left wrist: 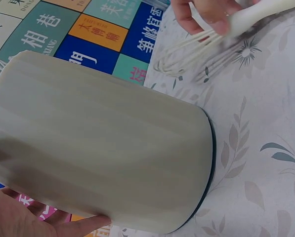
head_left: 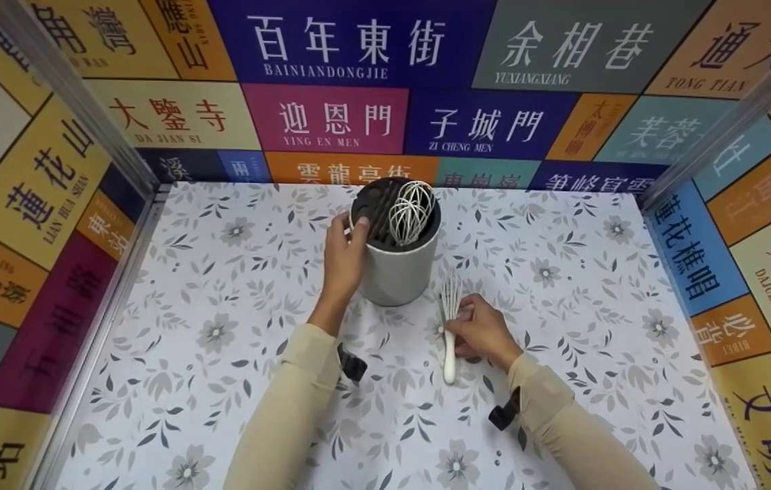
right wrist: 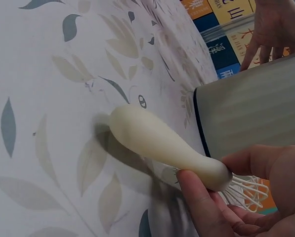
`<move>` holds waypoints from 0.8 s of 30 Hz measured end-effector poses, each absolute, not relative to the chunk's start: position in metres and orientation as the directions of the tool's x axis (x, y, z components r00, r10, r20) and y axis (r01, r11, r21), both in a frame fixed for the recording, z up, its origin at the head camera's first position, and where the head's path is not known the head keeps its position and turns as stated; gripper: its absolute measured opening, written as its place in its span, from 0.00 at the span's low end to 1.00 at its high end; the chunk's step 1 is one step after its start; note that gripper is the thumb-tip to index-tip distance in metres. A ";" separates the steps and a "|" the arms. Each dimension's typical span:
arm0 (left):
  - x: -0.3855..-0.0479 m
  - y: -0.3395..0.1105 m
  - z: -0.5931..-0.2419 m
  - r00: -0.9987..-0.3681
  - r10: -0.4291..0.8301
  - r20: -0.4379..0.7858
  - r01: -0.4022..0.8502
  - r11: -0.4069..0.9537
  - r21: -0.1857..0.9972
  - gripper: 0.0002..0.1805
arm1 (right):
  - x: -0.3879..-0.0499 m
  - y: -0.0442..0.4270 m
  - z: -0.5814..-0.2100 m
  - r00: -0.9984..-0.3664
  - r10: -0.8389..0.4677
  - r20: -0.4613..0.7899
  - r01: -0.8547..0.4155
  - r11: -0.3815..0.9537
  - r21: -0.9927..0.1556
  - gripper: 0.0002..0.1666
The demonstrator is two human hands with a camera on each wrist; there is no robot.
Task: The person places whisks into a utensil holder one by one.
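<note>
A round grey utensil holder (head_left: 399, 279) with a dark slotted inside stands upright on the cloth. My left hand (head_left: 344, 255) grips its left side, thumb at the rim and fingers along the outer wall. One whisk (head_left: 412, 212) stands in the holder, wire loops up. Right of the holder, my right hand (head_left: 484, 328) pinches a second whisk with a cream handle (right wrist: 152, 140) where the handle meets the wires. This whisk's wires (head_left: 451, 289) point toward the holder, and its handle end points toward me. In the left wrist view the holder's wall fills the middle.
A white cloth (head_left: 215, 395) with grey flowers and leaves covers the table. Panels with coloured Chinese sign blocks (head_left: 337, 112) rise at the back and both sides. Clear edge strips (head_left: 89, 340) run where the side panels meet the table.
</note>
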State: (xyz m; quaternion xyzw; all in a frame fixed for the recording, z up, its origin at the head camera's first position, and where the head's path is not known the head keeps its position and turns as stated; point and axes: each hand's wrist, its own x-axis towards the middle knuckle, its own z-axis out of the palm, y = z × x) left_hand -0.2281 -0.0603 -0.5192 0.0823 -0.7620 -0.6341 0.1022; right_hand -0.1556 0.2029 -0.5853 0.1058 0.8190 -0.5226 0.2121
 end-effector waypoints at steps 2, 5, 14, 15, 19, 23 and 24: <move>-0.228 -0.060 -0.519 -0.966 -0.254 0.049 0.001 0.185 0.983 0.26 | -0.157 0.202 -0.582 -0.897 -0.044 -0.440 0.378 0.438 -0.815 0.31; -0.228 -0.061 -0.518 -0.967 -0.251 0.052 0.005 0.184 0.983 0.27 | -0.159 0.201 -0.577 -0.907 -0.045 -0.418 0.358 0.438 -0.825 0.32; -0.227 -0.061 -0.519 -0.968 -0.246 0.043 -0.003 0.185 0.983 0.27 | -0.163 0.196 -0.563 -0.927 -0.036 -0.373 0.328 0.402 -0.855 0.34; -0.227 -0.061 -0.519 -0.968 -0.247 0.045 -0.002 0.185 0.983 0.27 | -0.163 0.196 -0.560 -0.932 -0.038 -0.361 0.318 0.395 -0.862 0.34; -0.228 -0.061 -0.519 -0.967 -0.249 0.054 0.008 0.181 0.983 0.26 | -0.166 0.191 -0.543 -0.951 -0.016 -0.310 0.286 0.336 -0.897 0.33; -0.227 -0.061 -0.519 -0.966 -0.252 0.052 0.006 0.180 0.984 0.26 | -0.170 0.186 -0.523 -0.973 0.016 -0.229 0.223 0.290 -0.931 0.34; -0.228 -0.061 -0.519 -0.966 -0.253 0.052 0.006 0.180 0.984 0.26 | -0.171 0.185 -0.518 -0.979 0.021 -0.203 0.201 0.277 -0.940 0.34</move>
